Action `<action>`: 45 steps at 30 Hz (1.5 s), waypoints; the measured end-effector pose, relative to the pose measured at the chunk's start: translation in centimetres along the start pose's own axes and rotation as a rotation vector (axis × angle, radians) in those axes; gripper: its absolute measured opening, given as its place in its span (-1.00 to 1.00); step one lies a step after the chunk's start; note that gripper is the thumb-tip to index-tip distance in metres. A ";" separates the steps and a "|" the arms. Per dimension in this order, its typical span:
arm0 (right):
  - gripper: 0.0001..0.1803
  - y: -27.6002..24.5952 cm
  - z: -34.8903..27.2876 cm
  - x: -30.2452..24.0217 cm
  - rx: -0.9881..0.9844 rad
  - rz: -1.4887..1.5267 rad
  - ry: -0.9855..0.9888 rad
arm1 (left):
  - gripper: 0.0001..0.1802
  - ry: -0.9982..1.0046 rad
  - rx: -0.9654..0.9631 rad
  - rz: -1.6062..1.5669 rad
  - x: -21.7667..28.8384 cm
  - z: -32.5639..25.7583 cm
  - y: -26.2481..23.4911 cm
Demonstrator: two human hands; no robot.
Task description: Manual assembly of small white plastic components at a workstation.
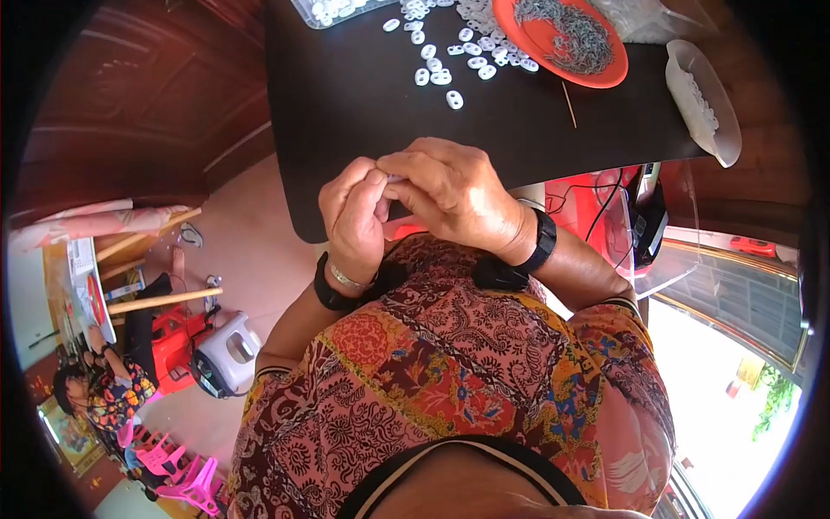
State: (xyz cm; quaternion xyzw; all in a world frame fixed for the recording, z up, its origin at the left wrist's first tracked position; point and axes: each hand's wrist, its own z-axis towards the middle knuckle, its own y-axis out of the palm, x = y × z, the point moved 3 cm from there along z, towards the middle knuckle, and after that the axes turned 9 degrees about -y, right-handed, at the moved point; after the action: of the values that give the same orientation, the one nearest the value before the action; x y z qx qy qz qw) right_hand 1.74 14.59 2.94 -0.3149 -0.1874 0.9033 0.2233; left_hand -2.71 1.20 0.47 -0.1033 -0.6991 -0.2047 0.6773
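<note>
Hands meet over the near edge of a black tabletop (346, 112), the left hand (353, 212) and right hand (450, 186) bringing thumbs and forefingers together to pinch a small pale piece (395, 178) between them. The piece sits at the fingertips, in front of the patterned shirt (467, 346), and is mostly hidden by the fingers, so its exact shape and whether anything has been fitted to it cannot be told. The work appears to be under way, with plenty left to handle: smooth, glossy white ovals (455, 100), each pierced by a pair of dark-looking holes, lie scattered singly beyond the hands and thicken into a heap near the far edge. A round orange-red plate (596, 80) carries a tangled mound of thin grey pieces (584, 52), apparently metal, with a slim wooden stick (570, 105) lying just below its rim. At the right, a translucent, scoop-shaped tray (729, 149) holds more white pieces (699, 99), perhaps finished ones, though nothing visible confirms it; at the far left, a clear box (313, 23) is loaded with others. A crinkled clear plastic bag (644, 22) slumps beside the plate, completing the spread of hard, slick and wiry materials.
</note>
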 end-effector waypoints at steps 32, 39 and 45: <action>-0.87 -0.5 -1.4 -0.8 0.056 0.582 0.689 | -0.68 -0.015 -0.010 0.060 0.3 -0.7 0.8; -0.88 -0.4 -1.4 -0.8 0.080 0.607 0.705 | -0.67 0.011 -0.004 0.066 0.3 -0.8 0.9; -0.89 -0.3 -1.7 -0.6 0.086 0.595 0.729 | -0.69 0.068 -0.006 0.137 0.3 -0.8 0.7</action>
State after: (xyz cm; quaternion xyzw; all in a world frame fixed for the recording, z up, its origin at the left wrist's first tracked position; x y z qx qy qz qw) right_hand 3.35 14.84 2.12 -0.6419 0.0392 0.7655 0.0189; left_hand -1.72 1.42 0.90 -0.1461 -0.6663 -0.1633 0.7128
